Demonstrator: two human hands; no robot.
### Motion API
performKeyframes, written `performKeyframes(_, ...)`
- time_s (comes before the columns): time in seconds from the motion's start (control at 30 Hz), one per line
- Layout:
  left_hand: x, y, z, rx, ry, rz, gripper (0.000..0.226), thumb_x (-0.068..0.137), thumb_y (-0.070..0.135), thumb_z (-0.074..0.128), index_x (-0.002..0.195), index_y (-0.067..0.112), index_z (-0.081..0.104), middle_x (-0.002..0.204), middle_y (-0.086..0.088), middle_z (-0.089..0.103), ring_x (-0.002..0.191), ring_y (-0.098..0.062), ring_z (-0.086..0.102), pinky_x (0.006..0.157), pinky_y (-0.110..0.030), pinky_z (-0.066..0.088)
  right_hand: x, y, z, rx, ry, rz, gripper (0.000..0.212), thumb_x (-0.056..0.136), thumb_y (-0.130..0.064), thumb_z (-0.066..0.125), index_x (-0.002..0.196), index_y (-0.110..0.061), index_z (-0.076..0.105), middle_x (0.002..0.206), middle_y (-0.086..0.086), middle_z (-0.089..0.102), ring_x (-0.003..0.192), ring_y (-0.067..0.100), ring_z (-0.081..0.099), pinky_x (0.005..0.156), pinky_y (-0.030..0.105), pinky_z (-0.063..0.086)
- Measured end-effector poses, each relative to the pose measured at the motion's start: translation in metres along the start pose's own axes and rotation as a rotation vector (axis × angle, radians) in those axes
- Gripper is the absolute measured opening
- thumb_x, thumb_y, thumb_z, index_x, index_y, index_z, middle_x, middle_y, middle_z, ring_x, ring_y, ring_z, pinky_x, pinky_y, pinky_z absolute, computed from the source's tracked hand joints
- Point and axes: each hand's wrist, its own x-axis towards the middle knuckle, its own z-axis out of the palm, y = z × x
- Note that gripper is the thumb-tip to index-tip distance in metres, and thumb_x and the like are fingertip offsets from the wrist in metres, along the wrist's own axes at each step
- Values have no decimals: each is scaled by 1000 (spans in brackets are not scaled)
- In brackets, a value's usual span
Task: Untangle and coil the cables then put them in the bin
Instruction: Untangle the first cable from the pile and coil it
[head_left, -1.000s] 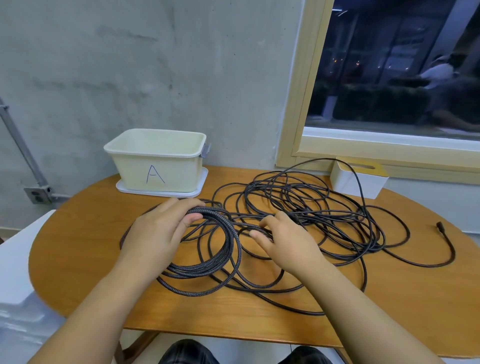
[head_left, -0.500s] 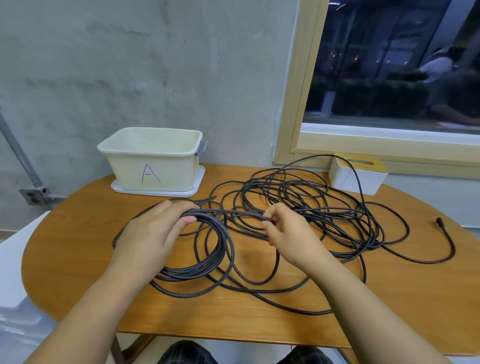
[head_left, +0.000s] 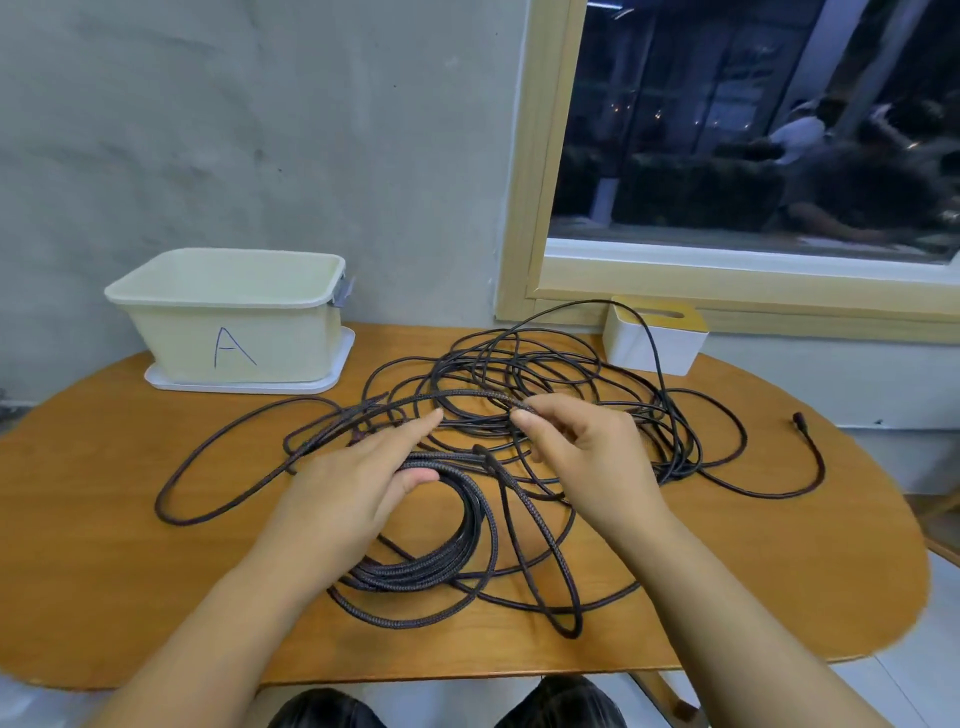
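A: Where's the braided cable (head_left: 470, 525)?

B: On the desk (head_left: 727, 561). Left hand (head_left: 345, 480) grips its coil; right hand (head_left: 582, 452) pinches a strand.

A: Advice?

B: Draw gently, lest thin cables (head_left: 571, 379) snag.

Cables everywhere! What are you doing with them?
A person is untangling black cables on a wooden table. The left hand holds a partly wound braided coil with its thumb hooked over the loops. The right hand pinches a strand and lifts it toward the coil. The bin marked A waits at the back left, no cables over its rim.
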Motion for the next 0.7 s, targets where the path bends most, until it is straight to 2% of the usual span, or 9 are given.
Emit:
performKeyframes(0.1, 4, 20, -5, 54, -128, -14, 59, 82, 67, 19, 136, 52, 0, 131, 12, 55, 111, -11, 56, 78, -23, 40, -2, -4, 1, -23, -93, -24, 20, 92, -35, 56, 102, -28, 71, 67, -20, 61, 70, -2, 57, 65, 16, 43)
performKeyframes(0.2, 2, 29, -9, 110, -79, 66, 58, 81, 62, 23, 127, 58, -11, 82, 8, 57, 67, -8, 50, 52, -19, 34, -1, -5, 1, -74, -154, -14, 27, 96, -31, 50, 119, -28, 64, 100, -19, 66, 91, -7, 55, 82, 18, 44)
performKeyframes(0.23, 2, 28, -11, 109, -42, 88, 61, 78, 64, 19, 130, 56, -11, 76, 9, 56, 61, -6, 47, 49, -18, 34, 0, -4, 1, -64, -170, -9, 30, 97, -27, 48, 125, -29, 59, 109, -18, 64, 96, -8, 54, 86, 17, 43)
performKeyframes(0.27, 1, 26, -12, 89, -35, 58, 65, 76, 66, 16, 133, 53, -13, 79, 9, 59, 64, -6, 51, 52, -19, 39, -1, -4, 1, -22, -188, 0, 31, 97, -25, 48, 127, -30, 54, 109, -18, 62, 92, -10, 54, 83, 15, 43)
performKeyframes(0.33, 2, 18, -11, 102, -61, -52, 70, 81, 62, 21, 140, 45, -11, 107, 8, 62, 87, -15, 61, 70, -30, 48, -5, -5, 2, 93, -232, 8, 24, 96, -24, 50, 117, -35, 48, 96, -17, 60, 72, -5, 51, 67, 13, 41)
performKeyframes(0.4, 6, 14, -10, 180, -97, -49, 65, 87, 57, 21, 148, 38, 9, 126, 11, 55, 106, -14, 57, 82, -29, 46, -8, -5, 3, 72, -283, -36, 18, 92, -28, 55, 104, -38, 45, 91, -14, 55, 71, 1, 48, 64, 15, 40)
performKeyframes(0.47, 6, 11, -10, 184, -104, -53, 67, 83, 58, 16, 143, 34, 32, 131, 13, 52, 114, -12, 55, 86, -27, 45, -9, -4, 3, -2, -346, -94, 20, 89, -30, 59, 99, -41, 46, 100, -17, 52, 82, -2, 47, 70, 13, 39)
performKeyframes(0.57, 5, 8, -9, 184, -106, -122, 69, 80, 56, 16, 137, 28, 42, 134, 13, 51, 118, -12, 53, 88, -25, 41, -9, -2, 5, -84, -372, -177, 22, 91, -21, 58, 108, -35, 53, 114, -26, 40, 90, -10, 46, 78, 8, 40)
performKeyframes(0.7, 5, 7, -14, 142, -81, -140, 68, 78, 57, 16, 132, 28, 47, 124, 14, 56, 110, -11, 55, 80, -23, 39, -7, 2, 6, -266, -271, -153, 25, 93, -15, 53, 115, -28, 55, 115, -15, 36, 83, 8, 53, 75, 25, 50)
